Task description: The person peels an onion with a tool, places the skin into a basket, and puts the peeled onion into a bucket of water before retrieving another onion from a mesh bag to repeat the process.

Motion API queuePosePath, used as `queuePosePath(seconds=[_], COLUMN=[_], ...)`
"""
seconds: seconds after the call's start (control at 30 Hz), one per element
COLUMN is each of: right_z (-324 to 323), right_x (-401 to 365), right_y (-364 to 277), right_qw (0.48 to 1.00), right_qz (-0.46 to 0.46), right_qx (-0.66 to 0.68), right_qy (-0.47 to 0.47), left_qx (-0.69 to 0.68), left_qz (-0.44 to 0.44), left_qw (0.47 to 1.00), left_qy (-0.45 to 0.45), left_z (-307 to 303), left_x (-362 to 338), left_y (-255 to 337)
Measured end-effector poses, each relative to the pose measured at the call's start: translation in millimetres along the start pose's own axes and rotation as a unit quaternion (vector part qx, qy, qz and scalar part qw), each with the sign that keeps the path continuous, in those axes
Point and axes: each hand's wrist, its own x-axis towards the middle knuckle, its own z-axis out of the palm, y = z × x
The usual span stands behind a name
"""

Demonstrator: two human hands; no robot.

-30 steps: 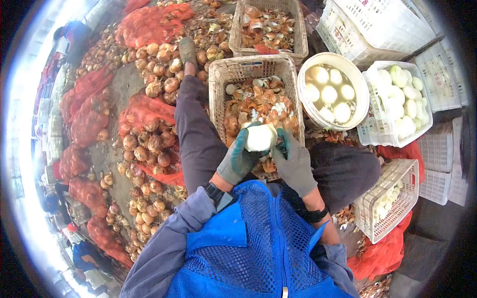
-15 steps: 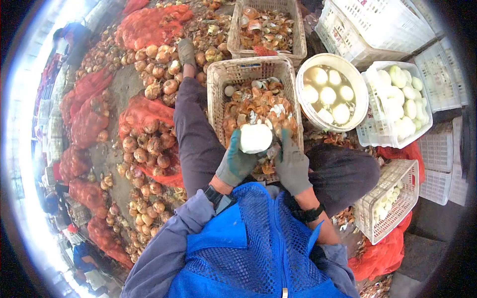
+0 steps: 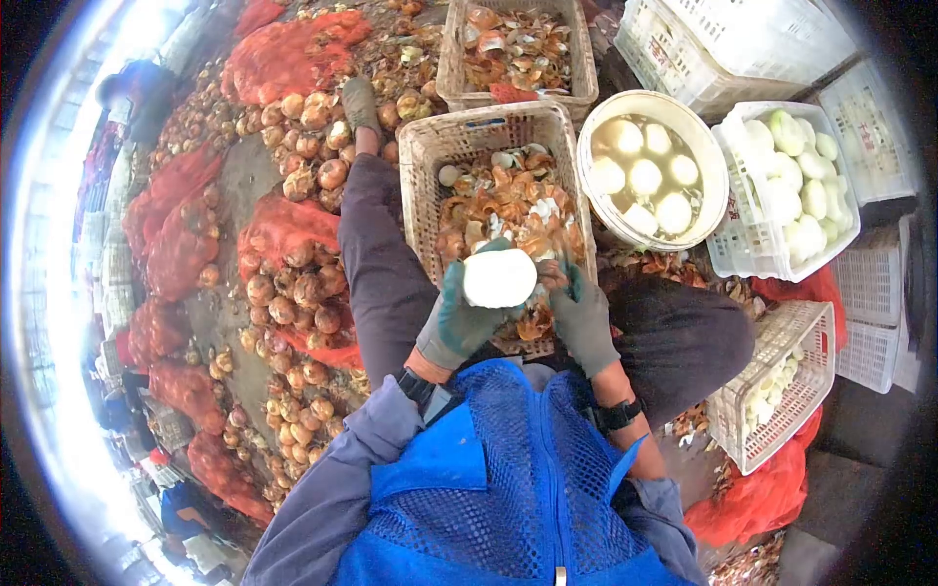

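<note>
A peeled white onion [image 3: 499, 278] rests in my gloved left hand [image 3: 460, 317], whose fingers curl round its side above a crate of skins. Just to the right, my gloved right hand [image 3: 583, 314] has its fingers bent together near some brown skin; whether it grips anything is hidden. Below both hands lie brown onion skins [image 3: 508, 200] in the plastic crate [image 3: 420, 176]. A round white bucket [image 3: 721, 181] to the right holds several peeled onions in cloudy liquid.
Peeled onions fill a white basket [image 3: 725, 220] at the right; a tilted crate [image 3: 816, 396] holds more. Another skin-filled crate [image 3: 449, 73] stands ahead. Unpeeled onions [image 3: 303, 293] and red net bags [image 3: 293, 54] cover the ground at the left. Other people [image 3: 181, 508] are at the far left.
The peeled onion and my left hand have shifted slightly left. My right hand's fingers have drawn in and moved a little to the right. The view has shifted slightly.
</note>
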Motion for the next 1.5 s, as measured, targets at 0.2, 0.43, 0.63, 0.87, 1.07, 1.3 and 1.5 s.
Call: queuePosePath(seconds=[0.2, 0.43, 0.63, 0.87, 1.07, 1.3, 1.5], right_z=[-12.2, -4.2, -23.2, -29.9, -33.6, -34.0, -53.2], right_x=[7.9, 11.1, 6.1, -2.6, -8.6, -14.0, -22.6], right_y=[-22.0, -20.5, -23.1, -47.9, -51.9, -46.8, -69.2], right_qw=[0.921, 0.932, 0.912, 0.927, 0.93, 0.985, 0.932], right_qz=[0.192, 0.153, 0.096, 0.104, 0.123, -0.153, -0.193], right_qx=[0.337, 0.328, 0.398, 0.361, 0.332, -0.063, -0.295], right_qy=[-0.035, 0.001, 0.025, 0.001, -0.101, -0.05, -0.084], left_qx=[0.479, 0.623, 0.704, 0.508, 0.313, 0.313, 0.389], left_qz=[0.071, 0.097, 0.092, 0.117, 0.009, 0.013, 0.011], left_qw=[0.874, 0.776, 0.703, 0.852, 0.947, 0.948, 0.918], left_qy=[0.034, -0.013, -0.037, 0.05, 0.066, 0.051, 0.07], left_z=[28.8, 32.0, 40.3, 20.5, 10.5, -10.7, 2.0], left_x=[-4.3, 5.0, 9.2, 10.3, 1.3, -0.1, -0.2], left_y=[18.3, 7.3, 9.2, -6.7, 0.1, -1.4, 5.1])
